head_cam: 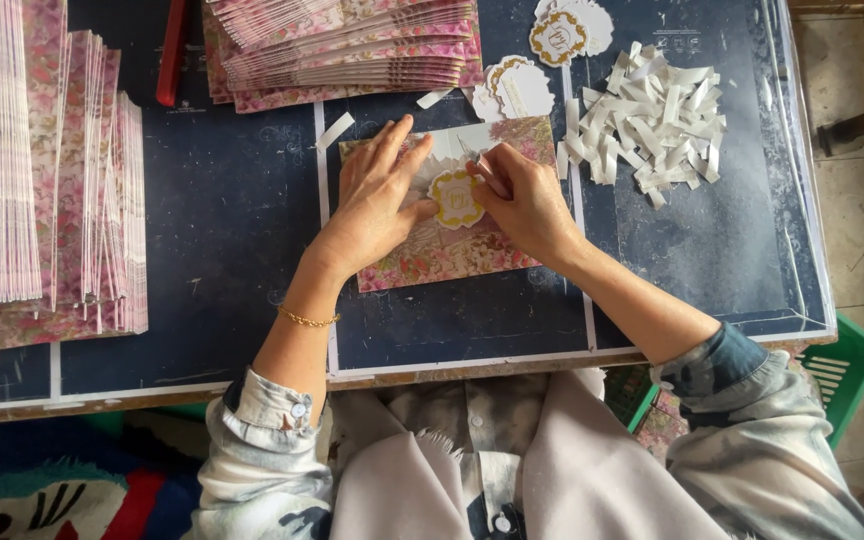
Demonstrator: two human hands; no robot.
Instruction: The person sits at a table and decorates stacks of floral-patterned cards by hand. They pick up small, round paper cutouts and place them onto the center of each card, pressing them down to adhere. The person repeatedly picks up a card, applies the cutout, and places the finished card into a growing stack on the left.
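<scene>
counter [232,220], dark blue, with white tape lines across its top; floral card [452,250] lying flat near the middle of the front edge.

left hand [377,205]: palm down on the left half of the floral card, fingers [392,140] spread fairly wide and flat, thumb reaching right to touch the scalloped gold-edged seal [456,198] at the card's centre. thin gold bracelet [307,320] on the wrist.

right hand [524,200]: resting on the right half of the card, fingers [492,170] curled narrow and drawn together, tips pressing at the upper right rim of the seal. holds nothing clear of the card.

stack of floral cards [352,50]: fanned at the back edge, just behind the hands.

upright rows of folded cards [42,180]: along the left side, well apart from the hands.

loose seals [557,40]: same scalloped kind, a few near the back edge, right of the fanned stack.

heap of white paper strips [652,125]: toward the back right corner, just beside the card's right end.

red object [172,50]: narrow, at the back edge, left of the fanned stack.

green basket [837,375]: below the counter's front right corner.
</scene>
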